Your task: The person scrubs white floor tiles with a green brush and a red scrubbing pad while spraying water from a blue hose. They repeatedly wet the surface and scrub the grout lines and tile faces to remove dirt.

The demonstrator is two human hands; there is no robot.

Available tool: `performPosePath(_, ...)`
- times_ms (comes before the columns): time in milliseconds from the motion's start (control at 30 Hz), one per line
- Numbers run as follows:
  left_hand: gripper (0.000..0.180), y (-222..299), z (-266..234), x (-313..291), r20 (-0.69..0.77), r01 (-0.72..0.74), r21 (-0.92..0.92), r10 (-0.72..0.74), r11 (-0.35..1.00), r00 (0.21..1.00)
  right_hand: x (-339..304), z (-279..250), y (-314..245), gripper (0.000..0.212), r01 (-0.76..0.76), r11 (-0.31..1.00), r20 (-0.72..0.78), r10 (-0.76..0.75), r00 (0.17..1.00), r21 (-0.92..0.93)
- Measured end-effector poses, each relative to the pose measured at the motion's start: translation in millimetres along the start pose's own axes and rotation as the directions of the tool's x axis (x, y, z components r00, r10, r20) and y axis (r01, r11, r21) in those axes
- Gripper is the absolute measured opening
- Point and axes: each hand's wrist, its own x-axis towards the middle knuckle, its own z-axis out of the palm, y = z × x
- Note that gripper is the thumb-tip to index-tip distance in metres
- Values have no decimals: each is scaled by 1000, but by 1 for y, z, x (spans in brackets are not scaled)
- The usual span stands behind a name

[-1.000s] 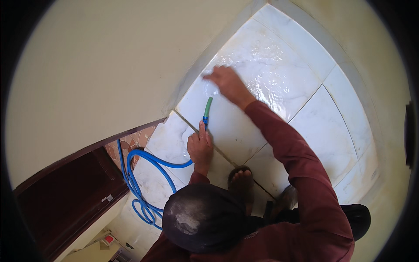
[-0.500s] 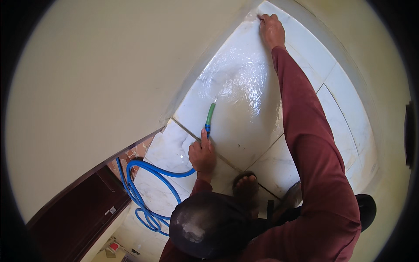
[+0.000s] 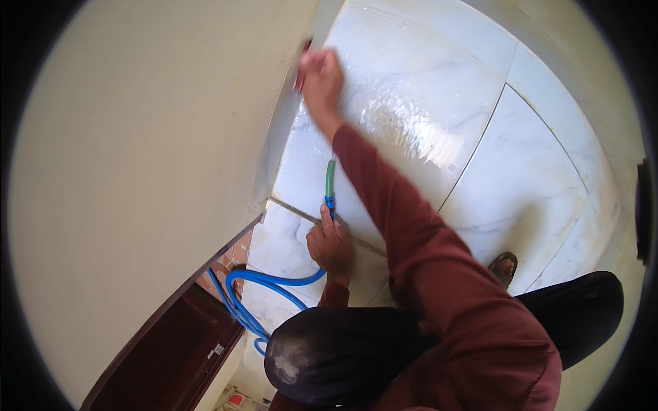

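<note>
My left hand (image 3: 332, 245) is closed around a blue hose (image 3: 273, 279), its index finger stretched along the joint. A short green end piece (image 3: 330, 179) points away from me, low over the wet white marble floor tiles (image 3: 411, 61). My right arm reaches across to the base of the left wall. There my right hand (image 3: 322, 81), smeared by motion, is closed on a dark red, narrow thing (image 3: 301, 72) held against the skirting (image 3: 282, 130). The kind of that red thing is too blurred to make out. Water glistens beside my right forearm.
A cream wall (image 3: 157, 157) rises on the left, and a curved wall (image 3: 569, 68) closes the far right. Loops of the hose lie near a dark red-brown door (image 3: 171, 349). My dark-trousered knee (image 3: 322, 356) and a sandalled foot (image 3: 505, 266) are close by.
My right hand has swung left and nearer, from the far corner to the left wall's base. The view has shifted, and my legs sit differently. My left hand still holds the hose.
</note>
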Motion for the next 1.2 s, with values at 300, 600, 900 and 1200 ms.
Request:
performPosePath(300, 51, 0, 13, 2, 1, -28, -24, 28, 999, 1000, -22, -15, -18, 9, 10, 990, 138, 9, 990, -140)
performPosePath(600, 52, -11, 5, -7, 13, 40, 39, -41, 998, 999, -71, 5, -33, 9, -143, 990, 174, 141, 975, -3)
performPosePath(900, 53, -13, 11, -6, 84, -10, 87, 3, 996, 996, -103, 4, -9, 7, -184, 982, 172, 189, 967, -46)
performPosePath(1200, 50, -3, 7, 2, 102, 23, 72, -30, 997, 994, -101, 0, 13, 15, -49, 999, 99, 48, 994, 6)
